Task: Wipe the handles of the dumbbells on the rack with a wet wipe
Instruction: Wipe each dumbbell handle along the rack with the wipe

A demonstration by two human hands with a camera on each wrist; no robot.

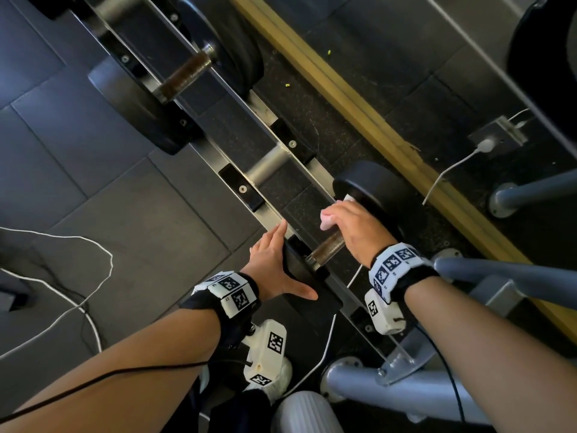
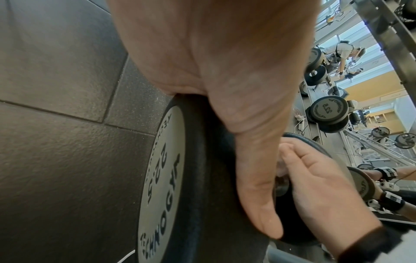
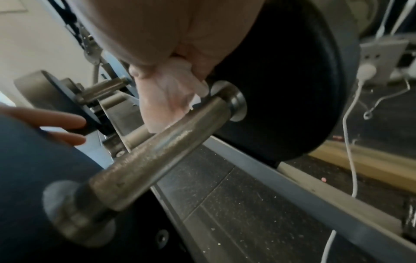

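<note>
A black dumbbell lies across the metal rack (image 1: 274,220), its rusty handle (image 1: 327,249) between two round heads. My right hand (image 1: 349,226) grips a white wet wipe (image 1: 328,220) and holds it against the far end of the handle (image 3: 157,147), beside the far head (image 1: 374,189). In the right wrist view the wipe (image 3: 178,83) is bunched under my fingers. My left hand (image 1: 274,264) rests flat, fingers straight and thumb spread, on the near head (image 2: 162,178). A second dumbbell with a brown handle (image 1: 184,76) lies further along the rack.
White cables (image 1: 93,276) trail over the dark floor tiles on the left. Grey machine tubes (image 1: 505,273) stand close on the right. A wooden ledge (image 1: 359,98) runs behind the rack, with a wall socket and plugged charger (image 1: 485,145) beyond it.
</note>
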